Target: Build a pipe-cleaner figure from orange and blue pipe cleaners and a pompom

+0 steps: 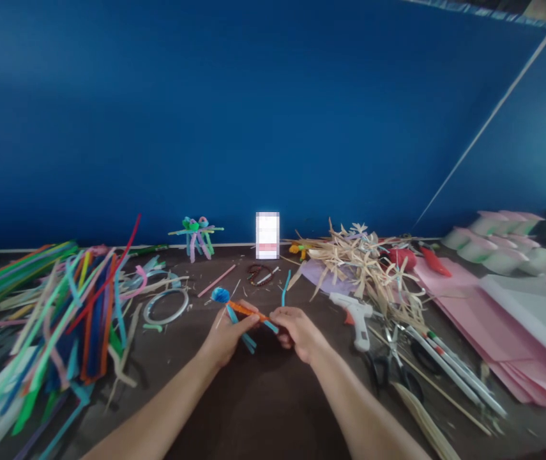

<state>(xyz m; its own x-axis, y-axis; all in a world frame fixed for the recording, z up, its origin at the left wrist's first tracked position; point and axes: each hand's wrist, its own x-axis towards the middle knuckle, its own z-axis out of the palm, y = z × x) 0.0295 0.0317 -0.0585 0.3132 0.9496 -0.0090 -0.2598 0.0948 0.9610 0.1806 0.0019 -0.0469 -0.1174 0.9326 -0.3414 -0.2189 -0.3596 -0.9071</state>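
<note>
Between my two hands is a small pipe-cleaner figure (242,309) with an orange body, a blue round head and light-blue limbs hanging down. My left hand (225,335) pinches the orange part near the blue end. At the other end, the fingers of my right hand (296,329) are closed on the orange and light-blue tip. A light-blue pipe cleaner (285,287) sticks up just behind my right hand; I cannot tell whether it joins the figure. The right fingertips are partly hidden.
Colourful pipe cleaners (95,306) heap at left, beside a silver ring (166,306). A finished pipe-cleaner figure (198,237) and a bright screen (267,235) stand at the back. At right lie straw stars (359,255), a glue gun (359,317), scissors (392,358) and pink sheets (474,319).
</note>
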